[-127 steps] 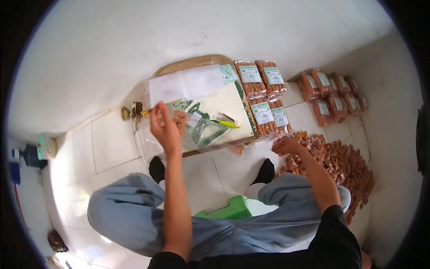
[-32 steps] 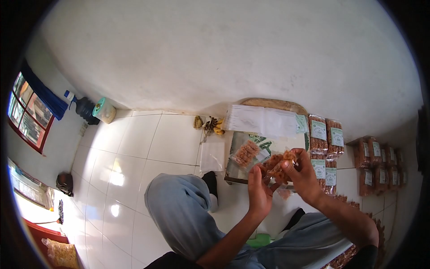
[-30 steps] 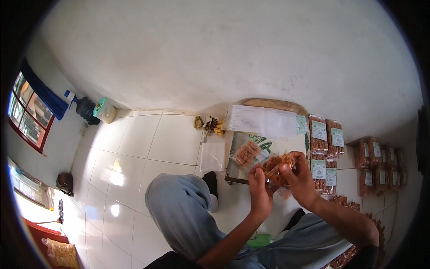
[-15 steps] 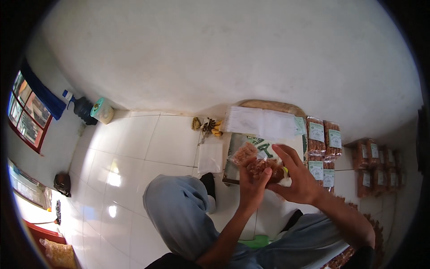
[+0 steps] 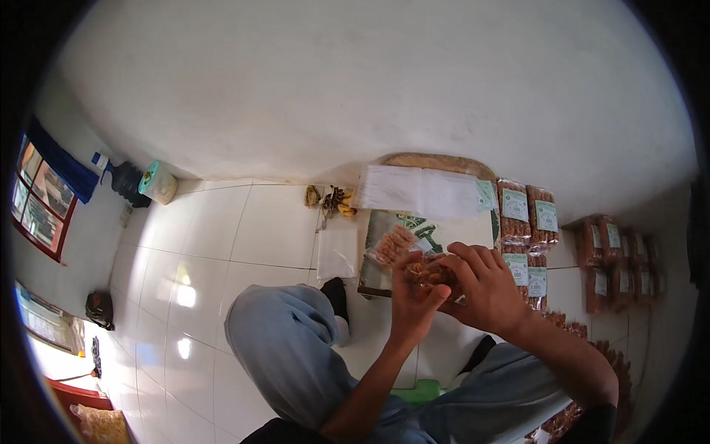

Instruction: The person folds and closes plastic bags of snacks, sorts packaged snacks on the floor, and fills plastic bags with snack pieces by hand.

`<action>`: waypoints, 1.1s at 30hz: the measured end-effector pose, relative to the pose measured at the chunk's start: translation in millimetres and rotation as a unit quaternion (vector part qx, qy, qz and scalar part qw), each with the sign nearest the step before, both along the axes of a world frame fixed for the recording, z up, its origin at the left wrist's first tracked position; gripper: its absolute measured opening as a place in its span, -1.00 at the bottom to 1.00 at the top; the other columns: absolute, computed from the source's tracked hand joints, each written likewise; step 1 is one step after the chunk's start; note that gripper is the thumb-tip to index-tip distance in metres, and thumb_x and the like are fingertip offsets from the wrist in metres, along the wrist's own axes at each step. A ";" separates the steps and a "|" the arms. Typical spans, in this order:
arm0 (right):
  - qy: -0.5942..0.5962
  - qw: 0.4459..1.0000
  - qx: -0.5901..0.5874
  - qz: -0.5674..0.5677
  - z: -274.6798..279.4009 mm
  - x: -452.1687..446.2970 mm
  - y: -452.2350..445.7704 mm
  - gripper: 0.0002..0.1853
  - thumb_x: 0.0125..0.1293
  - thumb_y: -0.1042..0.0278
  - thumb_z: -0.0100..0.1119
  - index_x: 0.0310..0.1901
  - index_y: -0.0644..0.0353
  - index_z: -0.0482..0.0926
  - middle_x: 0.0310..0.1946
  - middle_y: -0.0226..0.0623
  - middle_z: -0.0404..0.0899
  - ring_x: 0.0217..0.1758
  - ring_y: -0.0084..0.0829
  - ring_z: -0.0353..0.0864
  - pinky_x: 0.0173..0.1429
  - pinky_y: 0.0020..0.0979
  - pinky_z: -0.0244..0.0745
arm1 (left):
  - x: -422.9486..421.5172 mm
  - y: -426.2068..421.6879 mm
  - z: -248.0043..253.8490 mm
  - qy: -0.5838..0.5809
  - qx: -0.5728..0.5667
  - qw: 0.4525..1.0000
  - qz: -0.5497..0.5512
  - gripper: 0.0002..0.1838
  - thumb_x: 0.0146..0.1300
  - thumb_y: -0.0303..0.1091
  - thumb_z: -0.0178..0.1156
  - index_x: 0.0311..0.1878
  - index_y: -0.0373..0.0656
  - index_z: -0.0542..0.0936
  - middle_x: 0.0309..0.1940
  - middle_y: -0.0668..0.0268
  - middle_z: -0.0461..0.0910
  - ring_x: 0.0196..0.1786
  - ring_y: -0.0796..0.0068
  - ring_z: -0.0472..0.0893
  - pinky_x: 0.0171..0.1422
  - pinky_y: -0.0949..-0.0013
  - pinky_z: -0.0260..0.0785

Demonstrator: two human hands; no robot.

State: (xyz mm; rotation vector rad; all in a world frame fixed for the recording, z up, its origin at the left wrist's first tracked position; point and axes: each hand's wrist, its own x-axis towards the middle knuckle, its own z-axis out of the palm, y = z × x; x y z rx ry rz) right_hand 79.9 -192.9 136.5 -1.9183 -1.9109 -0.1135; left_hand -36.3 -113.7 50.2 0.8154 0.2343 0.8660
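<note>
My left hand [image 5: 413,307] is closed around a clear plastic bag of reddish-brown snack pieces [image 5: 429,273], held above a low table. My right hand [image 5: 489,292] curls its fingers over the bag's right side, hiding part of it. Up and left of my left hand, more snack pieces in clear plastic [image 5: 393,244] show over the low table [image 5: 464,233] with green print; I cannot tell whether this is the same bag. A pile of flat white plastic sleeves [image 5: 421,190] lies at the table's back, with green-and-white labels [image 5: 486,194] at its right end.
Labelled snack packs [image 5: 515,211] stand right of the table, with several more [image 5: 623,274] farther right. Bananas [image 5: 345,206] and a clear plastic sheet [image 5: 337,254] lie on the tiles. A water jug [image 5: 130,183] and a lidded tub [image 5: 158,183] stand far left. Loose snacks [image 5: 555,425] lie lower right.
The fingers of my right hand, spread apart before, have come down and curled over the bag. The whole view has shifted slightly.
</note>
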 end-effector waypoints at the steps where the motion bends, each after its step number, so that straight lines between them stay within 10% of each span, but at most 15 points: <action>1: -0.012 0.999 0.032 -0.015 -5.9 -3.6 0.8 -0.31 -0.10 0.09 0.52 0.09 0.12 0.44 0.12 -0.20 0.44 0.12 -0.20 0.51 0.16 -0.12 0.42 | 0.1 0.7 -2.9 0.000 -0.001 1.000 -0.001 -0.22 0.18 -0.36 0.43 0.33 -0.17 0.13 0.16 0.14 0.39 0.17 0.39 0.51 0.22 0.36 0.48; 12: -0.183 0.978 0.081 0.064 -9.9 1.5 -1.6 -0.34 0.01 -0.12 0.36 0.07 0.14 0.49 0.18 -0.16 0.41 0.19 -0.15 0.46 0.34 -0.05 0.30 | -11.0 14.0 -13.2 0.086 0.066 0.994 0.002 -0.27 0.26 0.15 0.25 0.27 -0.20 0.29 0.07 0.22 0.48 0.10 0.50 0.50 0.17 0.44 0.41; 20: 0.057 0.991 -0.094 0.074 -11.0 2.6 -8.9 -0.24 0.27 0.03 0.25 0.40 0.19 0.18 0.21 0.06 0.33 0.21 0.05 0.45 0.24 -0.11 0.44 | -11.0 12.2 -23.7 0.151 0.129 0.980 0.020 -0.39 0.37 0.11 0.14 0.22 -0.19 0.33 0.03 0.22 0.50 0.08 0.52 0.50 0.15 0.44 0.40; 33: 0.262 0.962 -0.065 0.045 -40.5 10.7 -43.0 -0.42 0.13 0.23 0.41 0.23 -0.04 0.48 0.13 -0.08 0.37 0.16 -0.07 0.47 0.19 -0.16 0.50 | 15.3 -23.8 -35.2 0.154 -0.166 0.972 -0.055 -0.17 0.40 0.38 -0.31 0.45 -0.10 -0.07 0.20 0.05 0.43 0.17 0.28 0.53 0.24 0.29 0.42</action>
